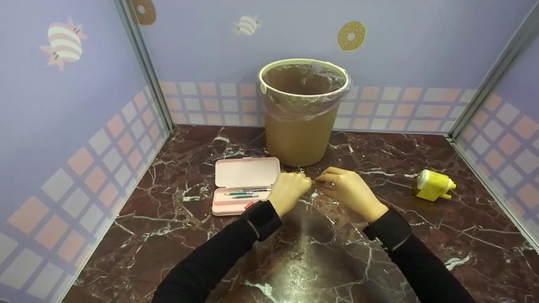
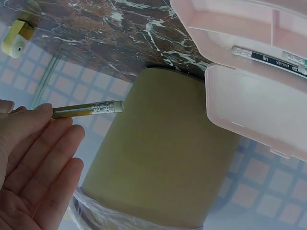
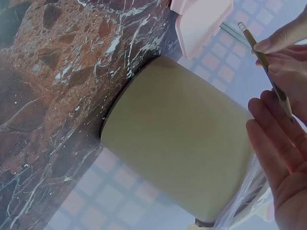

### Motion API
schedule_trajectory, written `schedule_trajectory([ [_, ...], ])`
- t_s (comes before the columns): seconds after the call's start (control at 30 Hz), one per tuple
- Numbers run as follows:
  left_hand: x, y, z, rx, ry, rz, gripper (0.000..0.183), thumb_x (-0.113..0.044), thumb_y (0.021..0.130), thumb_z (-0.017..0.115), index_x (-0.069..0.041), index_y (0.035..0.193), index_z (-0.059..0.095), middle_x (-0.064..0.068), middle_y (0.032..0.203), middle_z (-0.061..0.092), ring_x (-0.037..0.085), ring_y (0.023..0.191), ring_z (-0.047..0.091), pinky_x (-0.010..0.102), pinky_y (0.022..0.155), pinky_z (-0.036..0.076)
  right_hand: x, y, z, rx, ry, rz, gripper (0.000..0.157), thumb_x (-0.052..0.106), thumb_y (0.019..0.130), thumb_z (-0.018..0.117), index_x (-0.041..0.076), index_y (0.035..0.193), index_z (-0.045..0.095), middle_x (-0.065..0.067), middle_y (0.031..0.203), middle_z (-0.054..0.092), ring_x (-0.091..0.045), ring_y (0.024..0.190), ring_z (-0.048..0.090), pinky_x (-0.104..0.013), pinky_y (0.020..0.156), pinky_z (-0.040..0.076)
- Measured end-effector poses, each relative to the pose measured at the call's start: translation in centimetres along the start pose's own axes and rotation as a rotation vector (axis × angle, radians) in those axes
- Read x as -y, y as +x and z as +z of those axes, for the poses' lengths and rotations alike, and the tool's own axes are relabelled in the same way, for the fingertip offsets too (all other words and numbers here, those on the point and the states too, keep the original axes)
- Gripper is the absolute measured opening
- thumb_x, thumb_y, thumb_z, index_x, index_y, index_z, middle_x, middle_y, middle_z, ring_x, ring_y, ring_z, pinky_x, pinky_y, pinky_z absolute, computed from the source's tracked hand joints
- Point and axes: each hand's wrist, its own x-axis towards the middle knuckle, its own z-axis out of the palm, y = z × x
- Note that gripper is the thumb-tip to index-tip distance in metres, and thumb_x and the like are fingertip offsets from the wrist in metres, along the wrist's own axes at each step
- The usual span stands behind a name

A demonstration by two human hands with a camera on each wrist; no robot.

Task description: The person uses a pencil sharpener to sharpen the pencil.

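Observation:
In the head view my left hand and right hand meet above the table in front of the bin. The left thumb and fingers pinch a wooden pencil with a silver ferrule and pale eraser. Its eraser end sticks out past the left hand, toward the pencil case. In the right wrist view the pencil's sharpened tip lies over the extended fingers of my right hand, whose thumb is hidden there. An open pink pencil case sits at the left, holding several pencils and a small red item.
A tan waste bin with a clear plastic liner stands directly behind my hands. A yellow and white object with small protruding parts rests on the marble-patterned table at the right. Patterned panels enclose the back and sides.

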Motion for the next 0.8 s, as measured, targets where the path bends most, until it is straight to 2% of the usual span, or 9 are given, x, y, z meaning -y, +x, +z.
schedule_trajectory([
  [0.17, -0.1, 0.0, 0.0, 0.000, -0.006, -0.003, 0.013, -0.018, 0.086, 0.068, -0.022, 0.075, 0.074, -0.005, 0.076, 0.075, 0.010, 0.064, 0.070, 0.028, 0.053, 0.055, 0.2, 0.0, 0.2, 0.018, -0.036, -0.002, 0.009, 0.014, 0.086, 0.081, 0.011, 0.094, 0.079, -0.002, 0.092, 0.076, -0.017, 0.080, 0.074, -0.031, 0.070, 0.060],
  [0.4, 0.3, -0.3, 0.4, -0.033, -0.058, 0.005, 0.013, -0.016, 0.087, 0.068, -0.019, 0.076, 0.072, -0.004, 0.077, 0.075, 0.012, 0.065, 0.070, 0.028, 0.054, 0.055, 0.1, 0.0, 0.4, -0.002, -0.028, -0.003, 0.009, 0.013, 0.085, 0.082, 0.011, 0.093, 0.079, -0.002, 0.092, 0.076, -0.017, 0.081, 0.074, -0.032, 0.073, 0.060],
  [0.6, 1.4, -1.3, 1.3, -0.065, -0.256, -0.067, 0.009, -0.020, 0.089, 0.075, -0.014, 0.082, 0.073, 0.000, 0.081, 0.075, 0.018, 0.068, 0.072, 0.032, 0.059, 0.057, -0.5, -0.3, 0.6, -0.057, 0.071, 0.005, 0.012, 0.007, 0.082, 0.083, 0.010, 0.094, 0.080, -0.002, 0.090, 0.077, -0.016, 0.080, 0.074, -0.031, 0.073, 0.061],
  [0.7, 2.0, -2.0, 1.7, -0.066, -0.361, -0.119, 0.010, -0.021, 0.087, 0.079, -0.013, 0.094, 0.077, 0.001, 0.089, 0.079, 0.020, 0.076, 0.075, 0.034, 0.063, 0.059, -0.8, -0.7, 0.6, -0.070, 0.167, 0.049, 0.012, 0.005, 0.083, 0.082, 0.009, 0.093, 0.080, -0.003, 0.089, 0.077, -0.016, 0.080, 0.074, -0.030, 0.074, 0.061],
  [0.8, 2.4, -2.8, 2.1, -0.072, -0.456, -0.167, 0.020, -0.019, 0.086, 0.080, -0.012, 0.104, 0.079, 0.003, 0.100, 0.081, 0.021, 0.085, 0.078, 0.036, 0.070, 0.061, -1.0, -1.2, 0.7, -0.071, 0.272, 0.106, 0.012, 0.004, 0.084, 0.081, 0.010, 0.095, 0.080, -0.003, 0.091, 0.078, -0.017, 0.083, 0.075, -0.028, 0.077, 0.061],
])
